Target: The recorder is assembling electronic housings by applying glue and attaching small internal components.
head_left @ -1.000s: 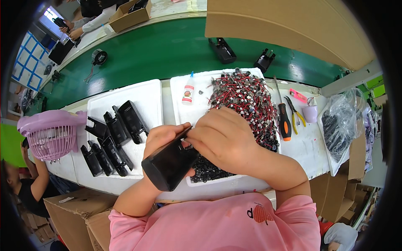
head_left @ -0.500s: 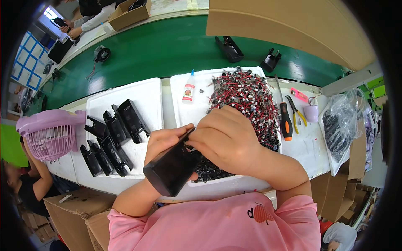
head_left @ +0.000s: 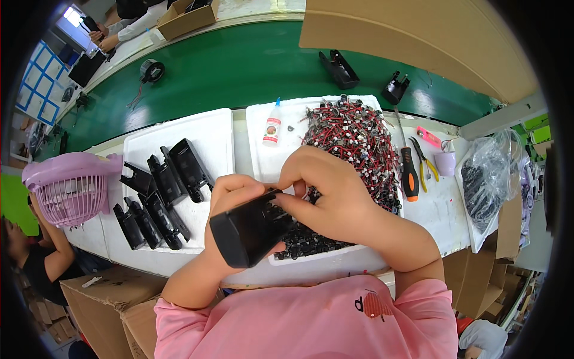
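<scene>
My left hand (head_left: 233,190) is wrapped round a black plastic housing (head_left: 245,230), its closed end toward me and its hollow side facing up. At the housing's far end, my right hand (head_left: 335,188) has thumb and forefinger pinched at the inner edge. Whatever sits between those fingertips is too small to make out. Under and beyond my right hand lies a heap of small parts with red and black wires (head_left: 353,128) on a white foam tray (head_left: 258,119). Small black pieces (head_left: 314,242) are piled at that tray's near edge.
More black housings (head_left: 158,197) lie on a left foam tray (head_left: 209,122), beside a purple fan (head_left: 69,188). A glue bottle (head_left: 272,124) stands beyond my hands; a screwdriver (head_left: 409,173) and pliers (head_left: 424,164) lie right. Behind runs a green belt (head_left: 233,66) carrying parts.
The housing has turned in my left hand, showing more of its hollow side. My right fingers have shifted at its far end. Parts on the green belt have moved right.
</scene>
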Demonstrator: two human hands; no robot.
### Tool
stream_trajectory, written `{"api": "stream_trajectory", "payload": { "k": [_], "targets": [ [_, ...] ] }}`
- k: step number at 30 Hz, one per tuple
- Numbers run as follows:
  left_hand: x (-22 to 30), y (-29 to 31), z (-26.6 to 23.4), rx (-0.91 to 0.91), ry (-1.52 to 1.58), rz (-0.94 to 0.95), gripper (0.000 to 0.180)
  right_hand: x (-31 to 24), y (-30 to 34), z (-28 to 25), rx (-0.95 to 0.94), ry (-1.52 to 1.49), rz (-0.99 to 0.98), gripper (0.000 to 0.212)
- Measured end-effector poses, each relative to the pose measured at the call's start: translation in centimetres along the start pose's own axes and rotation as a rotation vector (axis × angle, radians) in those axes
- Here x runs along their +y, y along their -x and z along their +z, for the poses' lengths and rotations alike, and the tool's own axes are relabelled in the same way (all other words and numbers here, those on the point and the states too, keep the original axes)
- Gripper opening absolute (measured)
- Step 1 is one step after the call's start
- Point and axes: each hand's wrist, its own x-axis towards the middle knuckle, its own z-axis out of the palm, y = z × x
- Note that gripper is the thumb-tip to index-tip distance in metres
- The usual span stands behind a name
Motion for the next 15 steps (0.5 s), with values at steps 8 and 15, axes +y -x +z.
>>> {"api": "stream_trajectory", "payload": {
  "k": [8,15],
  "targets": [
    [0.6,0.4,-0.2,0.005,0.191,-0.245,0.064,-0.2,-0.3,-0.1,-0.127,-0.182,0.31,0.017],
    [0.6,0.2,-0.8,0.12,0.715,-0.693,0.061,1.5,-1.5,0.5,-0.291,-0.441,0.526,0.014]
  ]
}}
